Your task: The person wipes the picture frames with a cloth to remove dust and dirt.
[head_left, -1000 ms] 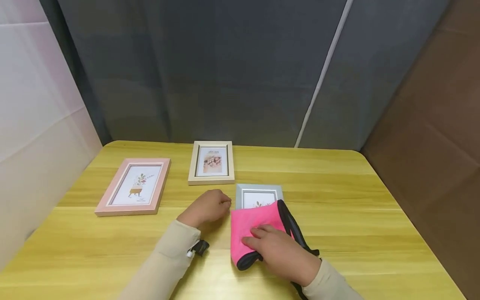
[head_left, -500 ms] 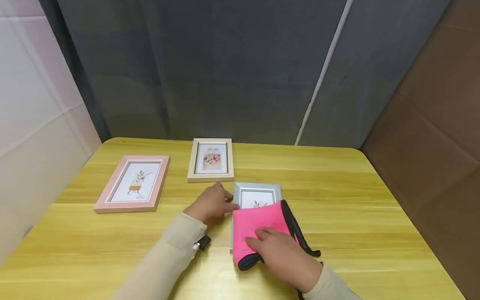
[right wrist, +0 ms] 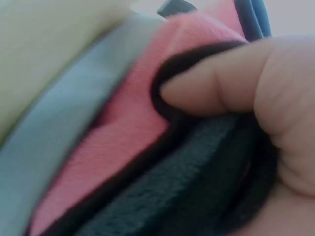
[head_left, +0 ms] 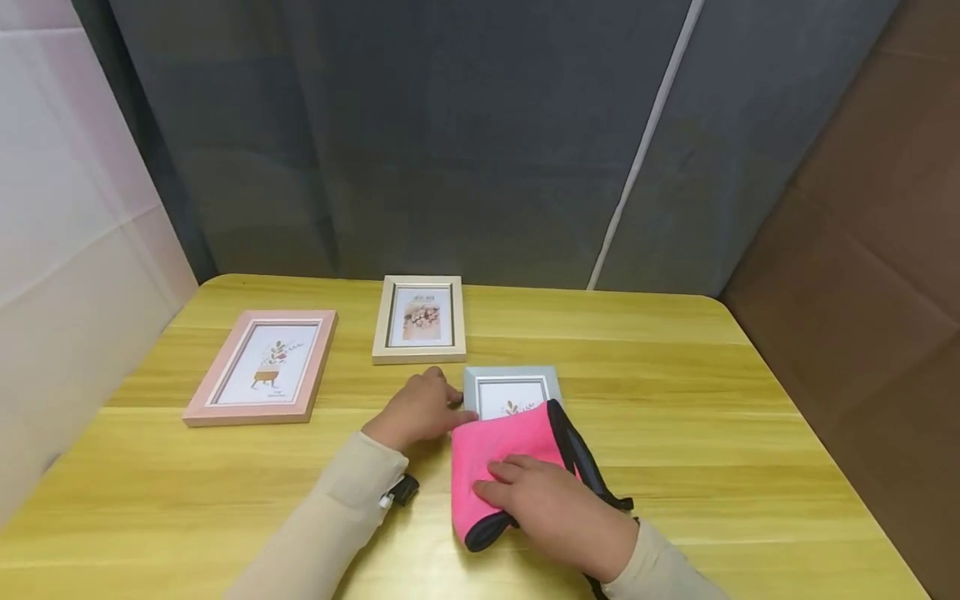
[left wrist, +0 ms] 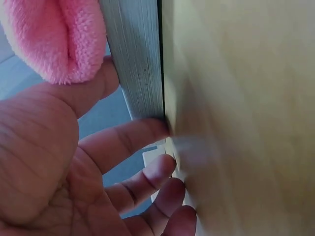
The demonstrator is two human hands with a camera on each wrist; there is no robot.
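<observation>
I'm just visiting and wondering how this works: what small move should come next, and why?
Probably slide the pink cloth up over the blue-gray frame. The right hand has the cloth covering the frame's near part, while its far part lies bare; the left hand touches the left edge, which could keep it steady.

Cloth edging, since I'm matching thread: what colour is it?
The cloth edging is black; the head view shows it best.
</observation>
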